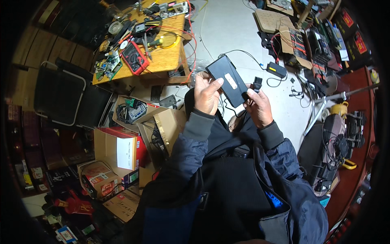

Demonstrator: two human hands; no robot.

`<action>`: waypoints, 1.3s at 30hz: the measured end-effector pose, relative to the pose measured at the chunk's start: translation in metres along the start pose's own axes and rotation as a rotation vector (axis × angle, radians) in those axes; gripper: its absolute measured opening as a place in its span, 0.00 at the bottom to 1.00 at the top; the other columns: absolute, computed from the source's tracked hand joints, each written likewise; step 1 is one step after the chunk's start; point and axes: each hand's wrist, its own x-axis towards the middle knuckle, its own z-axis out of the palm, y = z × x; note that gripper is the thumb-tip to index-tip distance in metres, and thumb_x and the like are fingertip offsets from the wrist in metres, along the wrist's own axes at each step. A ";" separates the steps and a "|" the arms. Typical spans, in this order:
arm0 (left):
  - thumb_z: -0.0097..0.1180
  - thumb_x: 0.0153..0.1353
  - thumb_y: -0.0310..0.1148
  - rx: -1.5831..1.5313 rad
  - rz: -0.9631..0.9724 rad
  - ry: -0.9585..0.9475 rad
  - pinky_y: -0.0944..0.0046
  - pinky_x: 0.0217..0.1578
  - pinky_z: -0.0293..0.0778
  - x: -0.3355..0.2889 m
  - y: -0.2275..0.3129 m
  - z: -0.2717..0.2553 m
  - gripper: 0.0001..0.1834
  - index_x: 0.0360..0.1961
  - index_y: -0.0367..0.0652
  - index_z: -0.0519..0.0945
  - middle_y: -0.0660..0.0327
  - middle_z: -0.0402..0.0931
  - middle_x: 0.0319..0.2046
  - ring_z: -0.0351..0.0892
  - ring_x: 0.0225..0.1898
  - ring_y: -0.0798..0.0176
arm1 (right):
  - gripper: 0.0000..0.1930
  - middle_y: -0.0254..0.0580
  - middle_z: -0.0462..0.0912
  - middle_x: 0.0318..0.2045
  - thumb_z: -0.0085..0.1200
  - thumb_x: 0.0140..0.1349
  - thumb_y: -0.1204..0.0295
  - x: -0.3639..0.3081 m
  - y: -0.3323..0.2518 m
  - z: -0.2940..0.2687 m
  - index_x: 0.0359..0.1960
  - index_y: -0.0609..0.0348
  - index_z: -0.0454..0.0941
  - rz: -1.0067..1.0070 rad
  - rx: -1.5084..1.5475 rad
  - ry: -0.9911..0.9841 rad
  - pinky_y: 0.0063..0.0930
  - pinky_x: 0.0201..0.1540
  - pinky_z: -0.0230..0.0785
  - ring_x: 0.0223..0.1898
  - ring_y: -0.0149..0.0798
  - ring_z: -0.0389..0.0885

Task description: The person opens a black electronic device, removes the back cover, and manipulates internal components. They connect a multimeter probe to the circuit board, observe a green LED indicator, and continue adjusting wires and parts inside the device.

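Above my lap, both hands hold a flat black power adapter (237, 94) with a pale label on its face. It lies tilted, its far end toward the left. My left hand (208, 92) is closed on the left edge, thumb lying on top. My right hand (259, 106) is closed at the near right corner. A black cable plug (257, 82) sticks up beside the right thumb and fingers; how it is gripped I cannot tell. A dark cable hangs below the adapter, partly hidden by my hands.
A wooden table (168, 57) at the left carries a red multimeter (135, 58), circuit boards and tools. Open cardboard boxes (168, 124) stand left of my legs. A smaller black adapter (276, 70) lies on the floor. A metal-framed chair (61, 95) stands far left.
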 end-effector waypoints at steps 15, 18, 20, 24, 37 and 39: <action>0.54 0.69 0.22 0.246 -0.302 0.021 0.49 0.55 0.82 -0.038 -0.033 0.008 0.26 0.67 0.39 0.66 0.53 0.77 0.55 0.82 0.55 0.55 | 0.18 0.27 0.83 0.34 0.65 0.67 0.71 0.004 -0.006 -0.065 0.56 0.63 0.83 -0.194 -0.186 0.179 0.14 0.30 0.57 0.29 0.18 0.70; 0.54 0.69 0.21 0.257 -0.314 0.075 0.48 0.55 0.82 -0.042 -0.036 0.006 0.25 0.66 0.39 0.66 0.52 0.77 0.55 0.82 0.55 0.54 | 0.18 0.31 0.85 0.39 0.63 0.69 0.71 0.011 0.001 -0.068 0.58 0.65 0.82 -0.213 -0.134 0.157 0.14 0.34 0.63 0.35 0.20 0.77; 0.53 0.69 0.20 0.252 -0.325 0.080 0.48 0.56 0.82 -0.044 -0.037 0.005 0.24 0.65 0.38 0.66 0.51 0.76 0.56 0.82 0.55 0.53 | 0.19 0.33 0.86 0.40 0.63 0.69 0.72 0.015 0.006 -0.071 0.58 0.66 0.81 -0.194 -0.098 0.170 0.14 0.37 0.67 0.39 0.22 0.80; 0.52 0.69 0.19 0.272 -0.323 0.089 0.47 0.56 0.82 -0.044 -0.038 0.004 0.23 0.64 0.37 0.66 0.50 0.76 0.56 0.82 0.55 0.52 | 0.19 0.34 0.86 0.40 0.63 0.68 0.72 0.017 0.008 -0.075 0.59 0.65 0.81 -0.212 -0.124 0.147 0.15 0.37 0.69 0.37 0.23 0.80; 0.51 0.69 0.18 0.251 -0.330 0.084 0.49 0.57 0.82 -0.038 -0.043 0.003 0.23 0.64 0.37 0.66 0.50 0.76 0.55 0.82 0.54 0.53 | 0.20 0.37 0.85 0.41 0.66 0.65 0.73 0.020 0.001 -0.072 0.57 0.68 0.82 -0.178 -0.148 0.190 0.21 0.44 0.68 0.39 0.27 0.79; 0.51 0.69 0.18 0.258 -0.338 0.084 0.51 0.56 0.82 -0.037 -0.042 0.003 0.23 0.64 0.37 0.66 0.50 0.75 0.55 0.82 0.54 0.53 | 0.21 0.41 0.86 0.44 0.67 0.64 0.73 0.020 0.000 -0.074 0.57 0.70 0.81 -0.158 -0.146 0.186 0.24 0.52 0.74 0.45 0.31 0.82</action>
